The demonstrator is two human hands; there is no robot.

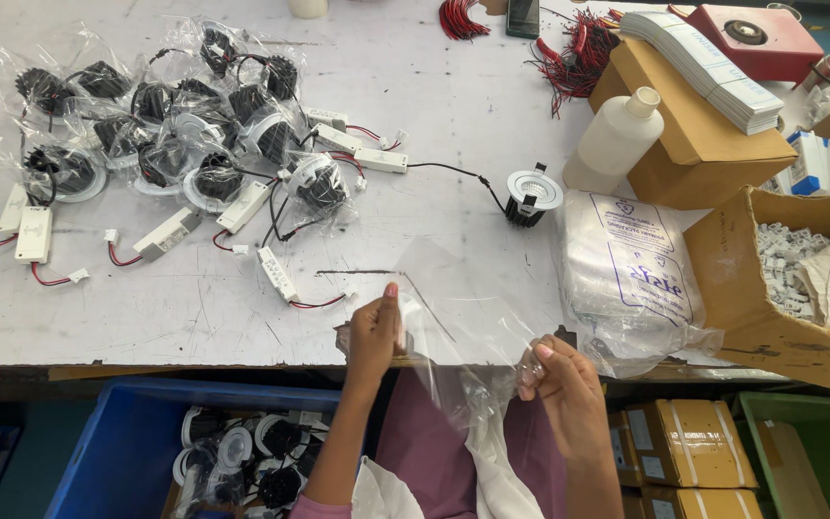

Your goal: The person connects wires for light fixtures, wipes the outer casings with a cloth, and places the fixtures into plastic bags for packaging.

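Observation:
Both my hands hold one clear plastic bag (pixel 453 317) at the near edge of the grey table (pixel 434 115). My left hand (pixel 375 332) pinches the bag's left edge and my right hand (pixel 559 380) grips its right side, so the bag is stretched between them. Beyond the bag a small round white-and-black downlight (pixel 530 195) sits on the table, joined by a black wire to a white driver box (pixel 380 160). At the left lies a heap of bagged downlights (pixel 184 135) with white driver boxes.
A stack of clear printed bags (pixel 626 279) lies to the right. Behind it stand a white bottle (pixel 617 141), cardboard boxes (pixel 694 144) and an open box of small white parts (pixel 790 269). A blue crate (pixel 117 442) of downlights sits under the table.

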